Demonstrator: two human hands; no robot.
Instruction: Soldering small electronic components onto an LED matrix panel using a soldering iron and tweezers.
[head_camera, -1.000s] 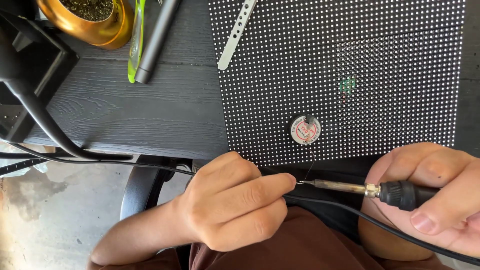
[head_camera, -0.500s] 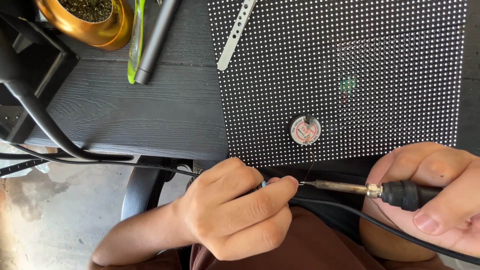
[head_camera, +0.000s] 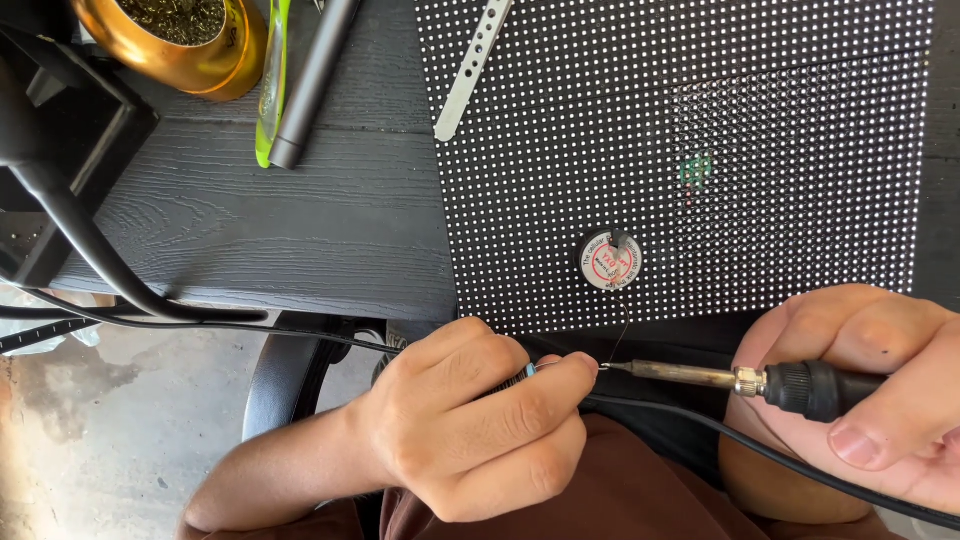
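1. Here, I see the soldering iron (head_camera: 760, 380) lying level just below the near edge of the table, its metal tip meeting the thin solder wire (head_camera: 622, 335) beside my left fingertips.
2. My right hand (head_camera: 870, 400) is closed around the iron's black grip, thumb along the underside; its cord (head_camera: 760, 450) trails off across my lap.
3. My left hand (head_camera: 470, 430) is curled into a pinch, thumb and forefinger pressed together on the wire's end and on something small and bluish that I cannot make out.
4. The wire rises to a small round solder spool (head_camera: 609, 260) sitting on a black dotted LED panel (head_camera: 700, 120).
5. The panel lies on a dark wood-grain table (head_camera: 300, 220), with a perforated metal strip (head_camera: 472, 65), a grey pen (head_camera: 312, 80), a green tool (head_camera: 270, 80) and a brass-coloured pot (head_camera: 190, 45) farther back; bare concrete floor (head_camera: 90, 420) shows below.
6. Against half a second ago, the left hand has edged slightly right toward the tip; the iron has barely moved.
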